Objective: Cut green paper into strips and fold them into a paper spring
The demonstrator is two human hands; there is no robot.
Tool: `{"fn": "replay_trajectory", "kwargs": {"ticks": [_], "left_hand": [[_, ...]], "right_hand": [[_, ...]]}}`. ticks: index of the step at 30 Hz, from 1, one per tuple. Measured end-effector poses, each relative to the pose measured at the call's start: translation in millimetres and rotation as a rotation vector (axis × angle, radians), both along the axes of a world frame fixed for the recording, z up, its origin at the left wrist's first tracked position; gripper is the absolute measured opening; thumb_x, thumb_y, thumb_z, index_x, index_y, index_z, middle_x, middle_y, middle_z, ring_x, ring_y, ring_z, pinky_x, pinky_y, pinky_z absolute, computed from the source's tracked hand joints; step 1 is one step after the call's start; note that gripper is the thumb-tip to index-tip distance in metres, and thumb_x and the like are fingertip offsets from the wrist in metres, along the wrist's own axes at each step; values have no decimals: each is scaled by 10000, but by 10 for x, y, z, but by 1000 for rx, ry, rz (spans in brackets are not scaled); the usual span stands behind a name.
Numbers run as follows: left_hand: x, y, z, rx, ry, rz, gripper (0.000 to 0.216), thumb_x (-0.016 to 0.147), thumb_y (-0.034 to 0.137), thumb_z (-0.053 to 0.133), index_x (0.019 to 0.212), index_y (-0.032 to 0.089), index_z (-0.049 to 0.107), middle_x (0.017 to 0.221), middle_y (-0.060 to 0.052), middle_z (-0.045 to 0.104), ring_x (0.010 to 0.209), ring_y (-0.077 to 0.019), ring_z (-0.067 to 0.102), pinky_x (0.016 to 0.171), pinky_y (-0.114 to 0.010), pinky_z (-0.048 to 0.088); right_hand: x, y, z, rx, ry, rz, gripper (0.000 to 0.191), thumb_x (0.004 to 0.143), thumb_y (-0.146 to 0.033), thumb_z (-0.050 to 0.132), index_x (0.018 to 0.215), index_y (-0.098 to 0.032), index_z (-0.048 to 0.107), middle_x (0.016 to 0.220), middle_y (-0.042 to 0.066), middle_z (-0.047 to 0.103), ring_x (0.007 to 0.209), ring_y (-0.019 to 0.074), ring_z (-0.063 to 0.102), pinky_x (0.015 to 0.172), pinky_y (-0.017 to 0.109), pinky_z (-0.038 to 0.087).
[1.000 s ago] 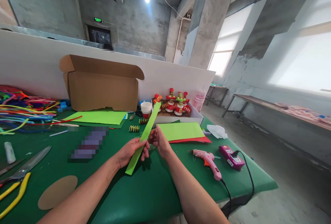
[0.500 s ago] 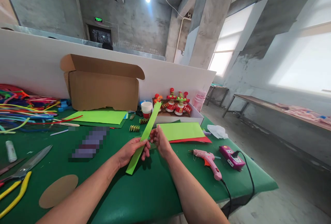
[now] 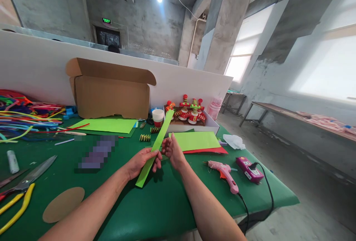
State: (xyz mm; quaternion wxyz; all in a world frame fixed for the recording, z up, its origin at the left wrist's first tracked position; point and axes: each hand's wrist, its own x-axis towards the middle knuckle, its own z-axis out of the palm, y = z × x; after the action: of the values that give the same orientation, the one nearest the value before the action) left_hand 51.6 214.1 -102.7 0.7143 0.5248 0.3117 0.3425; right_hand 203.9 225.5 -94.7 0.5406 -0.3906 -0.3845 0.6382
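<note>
A long light-green paper strip (image 3: 162,131) slants up from the green table (image 3: 155,204) toward the far right. My left hand (image 3: 143,162) is closed on its lower half, thumb on top. My right hand (image 3: 172,151) pinches the strip's right edge near the middle, fingers pressed together. A light-green sheet (image 3: 194,140) on a red one lies just beyond my right hand. Small folded green-and-yellow paper springs (image 3: 145,137) sit behind the strip.
A pink glue gun (image 3: 226,173) with a black cord and a pink device (image 3: 249,169) lie at the right. An open cardboard box (image 3: 111,94), a white tray of red figures (image 3: 190,114), pipe cleaners (image 3: 27,116), scissors (image 3: 30,176), yellow pliers (image 3: 15,207) and a cardboard disc (image 3: 63,204) surround the hands.
Almost nothing has moved; both hands keep hold of the green strip in the same place, and the view has drifted slightly.
</note>
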Motion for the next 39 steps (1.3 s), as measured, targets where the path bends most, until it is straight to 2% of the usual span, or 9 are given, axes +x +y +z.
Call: {"fn": "replay_trajectory", "kwargs": {"ticks": [10,14,17,20,22,25,31,36,39], "left_hand": [[-14,12,-6,12,10,-14,416,721,555,713,734,149,625,591,-56,687,479,-138,571,521,-264,412],[-9,11,-6,15,15,-12,416,727,559,704,733,151,620,592,-55,686,481,-139,571,521,-267,413],[0,8,-8,19,18,-14,422,726,570,699,725,157,610,586,-45,679,473,-137,568,521,-271,417],[5,1,-4,21,26,-19,433,698,579,717,712,163,598,587,-41,678,467,-137,566,521,-274,420],[3,-5,-1,18,37,-22,439,685,581,726,713,163,598,591,-42,679,476,-138,570,525,-272,422],[-4,-8,-3,9,64,-29,444,687,581,729,737,156,612,599,-45,684,486,-134,572,521,-259,413],[-11,8,-38,3,140,-51,476,685,608,722,757,147,625,580,-51,689,429,-120,538,474,-247,369],[-66,7,10,-2,188,-70,520,663,648,726,770,151,618,537,-43,679,395,-113,523,445,-230,353],[-135,40,58,-4,129,78,486,634,581,787,787,149,624,543,-30,675,414,-112,533,458,-228,387]], "right_hand": [[4,3,9,32,-9,-1,595,695,-790,597,670,-197,560,612,-32,495,509,93,417,464,227,259],[2,-8,3,48,-31,2,590,713,-779,600,679,-190,577,612,-22,538,500,90,442,454,225,281],[-11,-43,-21,117,-94,130,542,726,-725,646,761,-185,609,567,-30,557,472,105,489,466,234,349],[-28,-84,-49,197,-139,295,473,697,-624,746,829,-192,605,476,-79,493,401,121,519,458,242,399],[-33,-99,-55,230,-153,316,434,706,-582,757,809,-187,609,455,-86,474,377,118,519,439,234,392],[-28,-85,-42,256,-188,239,408,731,-568,733,756,-168,656,458,-58,497,387,99,488,437,231,367],[-6,-7,-27,254,-175,-72,397,630,-572,791,637,-188,693,559,-8,563,497,100,429,483,255,338],[29,18,-44,252,-229,-70,358,633,-522,793,652,-168,738,495,-44,460,523,94,379,516,256,289],[72,67,-37,182,-98,-194,321,598,-460,831,653,-158,738,477,-55,470,508,85,377,509,250,299]]}}
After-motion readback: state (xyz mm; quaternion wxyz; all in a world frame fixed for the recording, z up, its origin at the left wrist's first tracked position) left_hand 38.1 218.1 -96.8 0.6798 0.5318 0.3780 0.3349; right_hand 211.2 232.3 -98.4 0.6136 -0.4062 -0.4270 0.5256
